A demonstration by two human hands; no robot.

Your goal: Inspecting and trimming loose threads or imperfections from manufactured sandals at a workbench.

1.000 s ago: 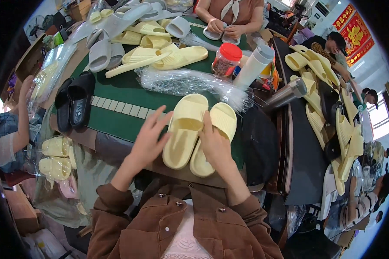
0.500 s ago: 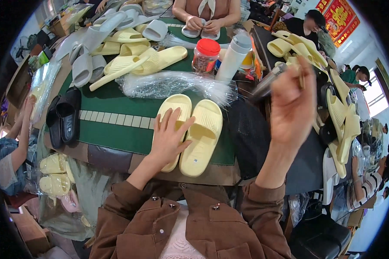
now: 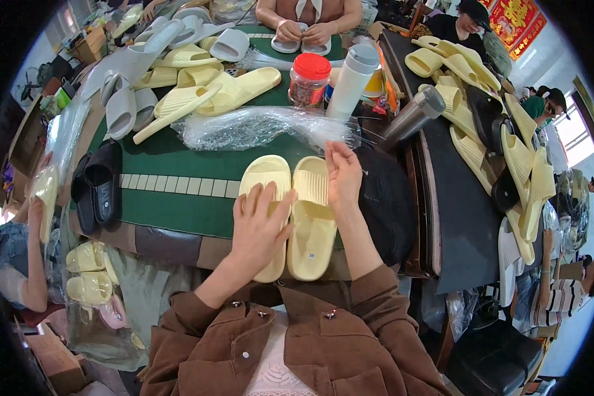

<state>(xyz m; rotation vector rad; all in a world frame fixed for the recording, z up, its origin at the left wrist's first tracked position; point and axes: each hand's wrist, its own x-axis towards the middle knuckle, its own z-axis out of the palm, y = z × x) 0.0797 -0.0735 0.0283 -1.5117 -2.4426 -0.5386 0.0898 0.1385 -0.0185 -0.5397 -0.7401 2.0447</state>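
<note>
A pair of pale yellow slide slippers lies side by side in front of me, toes pointing away. My left hand (image 3: 261, 228) rests across the strap of the left slipper (image 3: 267, 169), fingers spread and thumb reaching toward the gap between the pair. Beside the strap of the right slipper (image 3: 311, 245) is my right hand (image 3: 344, 178), its fingertips drawn together near the loose end of a bundle of clear plastic strands (image 3: 244, 129). Whatever lies between those fingertips is too small to make out.
A red-lidded jar (image 3: 309, 80), a white bottle (image 3: 353, 82) and a grey tumbler (image 3: 412, 119) stand beyond. Yellow slippers (image 3: 247, 86) lie piled at the far left, more (image 3: 472, 155) at the right. Black slippers (image 3: 104, 185) sit left. Co-workers surround the table.
My right hand has come down and left from above the right-hand table to the right slipper. The slippers have shifted slightly toward me and closer together; my left hand stays on them.
</note>
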